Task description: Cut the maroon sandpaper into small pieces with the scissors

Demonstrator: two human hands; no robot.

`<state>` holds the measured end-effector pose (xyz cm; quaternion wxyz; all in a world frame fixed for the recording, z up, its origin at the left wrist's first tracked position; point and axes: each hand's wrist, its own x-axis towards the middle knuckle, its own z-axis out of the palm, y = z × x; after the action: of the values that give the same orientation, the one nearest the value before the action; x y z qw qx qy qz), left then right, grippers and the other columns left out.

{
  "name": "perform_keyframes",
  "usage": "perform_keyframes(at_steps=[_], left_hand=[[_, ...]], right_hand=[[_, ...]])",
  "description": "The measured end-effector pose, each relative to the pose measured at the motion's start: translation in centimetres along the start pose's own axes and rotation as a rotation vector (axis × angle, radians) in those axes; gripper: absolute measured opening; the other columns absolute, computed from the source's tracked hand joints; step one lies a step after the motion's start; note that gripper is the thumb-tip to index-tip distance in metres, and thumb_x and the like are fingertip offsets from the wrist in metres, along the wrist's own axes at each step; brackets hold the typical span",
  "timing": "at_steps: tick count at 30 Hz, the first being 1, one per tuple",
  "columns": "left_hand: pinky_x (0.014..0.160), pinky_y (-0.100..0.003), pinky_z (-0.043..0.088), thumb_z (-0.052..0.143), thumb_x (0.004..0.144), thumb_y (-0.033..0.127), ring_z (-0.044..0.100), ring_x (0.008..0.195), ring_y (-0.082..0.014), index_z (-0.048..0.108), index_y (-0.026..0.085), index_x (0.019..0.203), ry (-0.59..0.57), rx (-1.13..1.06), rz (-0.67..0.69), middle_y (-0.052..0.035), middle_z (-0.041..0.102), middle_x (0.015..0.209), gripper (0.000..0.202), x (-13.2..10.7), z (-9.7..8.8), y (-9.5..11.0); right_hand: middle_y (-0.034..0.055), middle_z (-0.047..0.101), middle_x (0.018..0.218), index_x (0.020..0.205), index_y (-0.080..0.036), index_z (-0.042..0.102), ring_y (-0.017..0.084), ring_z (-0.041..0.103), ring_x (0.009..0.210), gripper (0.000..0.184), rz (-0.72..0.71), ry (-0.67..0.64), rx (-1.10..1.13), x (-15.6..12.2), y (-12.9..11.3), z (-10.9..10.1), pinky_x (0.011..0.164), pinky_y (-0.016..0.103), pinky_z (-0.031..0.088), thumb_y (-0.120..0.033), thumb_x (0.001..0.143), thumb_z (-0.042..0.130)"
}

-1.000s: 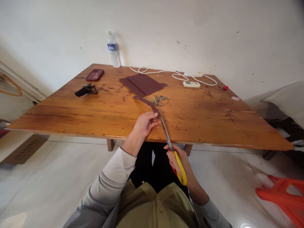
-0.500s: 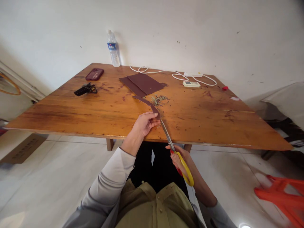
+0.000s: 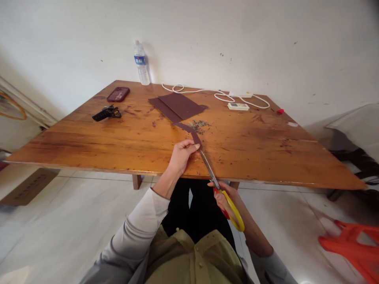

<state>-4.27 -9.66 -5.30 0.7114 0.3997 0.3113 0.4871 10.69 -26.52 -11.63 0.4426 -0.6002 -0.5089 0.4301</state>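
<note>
My left hand (image 3: 181, 155) pinches the near end of a narrow dark brown strip (image 3: 189, 132) that runs back over the wooden table (image 3: 89, 136). My right hand (image 3: 227, 197) grips scissors (image 3: 220, 193) with yellow and red handles just off the table's front edge. The scissor blades point up at the strip end beside my left fingers. A small pile of clippings (image 3: 200, 124) lies just past the strip. Larger dark brown sheets (image 3: 179, 105) lie flat further back.
At the back stand a water bottle (image 3: 141, 63), a dark red phone (image 3: 118, 94), a white cable (image 3: 207, 91) and a small white remote (image 3: 238, 106). A black tool (image 3: 106, 113) lies at left. An orange plastic object (image 3: 352, 246) is on the floor, right.
My right hand with the scissors has shifted a little right and its handles have angled outward. My left hand has raised the strip end slightly. The strip's far part has shifted a little.
</note>
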Motion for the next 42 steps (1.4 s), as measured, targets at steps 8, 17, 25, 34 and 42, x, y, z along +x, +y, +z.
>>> perform_keyframes(at_steps=[8, 17, 25, 34, 42], left_hand=[[0.066, -0.02, 0.045, 0.083, 0.061, 0.025, 0.056, 0.061, -0.0073, 0.071, 0.015, 0.068, -0.078, 0.143, 0.115, 0.0032, 0.066, 0.065, 0.017, 0.1, 0.1, 0.3], [0.054, -0.023, 0.053, 0.08, 0.057, 0.018, 0.056, 0.049, -0.0091, 0.062, 0.013, 0.063, -0.023, 0.043, -0.136, 0.0012, 0.06, 0.057, 0.019, 0.6, 0.2, 1.0], [0.048, -0.022, 0.054, 0.076, 0.058, 0.011, 0.059, 0.048, -0.0105, 0.059, 0.014, 0.064, 0.027, -0.059, -0.167, 0.0004, 0.06, 0.055, 0.018, 0.5, 0.0, 1.6], [0.05, -0.024, 0.057, 0.083, 0.055, 0.015, 0.061, 0.05, -0.0112, 0.061, 0.013, 0.065, -0.014, -0.053, -0.17, -0.0007, 0.063, 0.057, 0.024, 0.5, -0.2, 1.4], [0.051, -0.023, 0.057, 0.08, 0.061, 0.015, 0.06, 0.048, -0.0105, 0.063, 0.011, 0.064, -0.029, -0.009, -0.189, -0.0022, 0.063, 0.056, 0.018, 0.4, -0.1, 1.5]], right_hand=[[-0.006, 0.042, 0.062, 0.115, -0.019, 0.066, 0.011, 0.035, 0.047, 0.04, 0.071, -0.041, 0.146, -0.7, -0.6, 0.0, 0.042, 0.023, 0.027, -0.049, 0.089, 0.062], [-0.0094, 0.038, 0.055, 0.11, -0.018, 0.064, 0.008, 0.032, 0.041, 0.049, 0.129, -0.062, 0.211, -0.6, -1.1, 0.6, 0.039, 0.02, 0.026, -0.062, 0.087, 0.061], [-0.0104, 0.036, 0.054, 0.111, -0.018, 0.063, 0.006, 0.026, 0.039, 0.055, 0.018, -0.074, 0.318, -0.6, 0.2, 1.1, 0.037, 0.018, 0.023, -0.068, 0.087, 0.059], [-0.0084, 0.04, 0.059, 0.112, -0.017, 0.065, 0.006, 0.028, 0.041, 0.053, -0.004, -0.034, 0.274, -0.1, 1.3, 1.4, 0.039, 0.019, 0.021, -0.063, 0.087, 0.063], [-0.011, 0.038, 0.047, 0.111, -0.015, 0.065, 0.008, 0.026, 0.036, 0.046, 0.042, -0.011, 0.18, -0.2, 0.7, 1.0, 0.037, 0.021, 0.02, -0.054, 0.087, 0.061]])
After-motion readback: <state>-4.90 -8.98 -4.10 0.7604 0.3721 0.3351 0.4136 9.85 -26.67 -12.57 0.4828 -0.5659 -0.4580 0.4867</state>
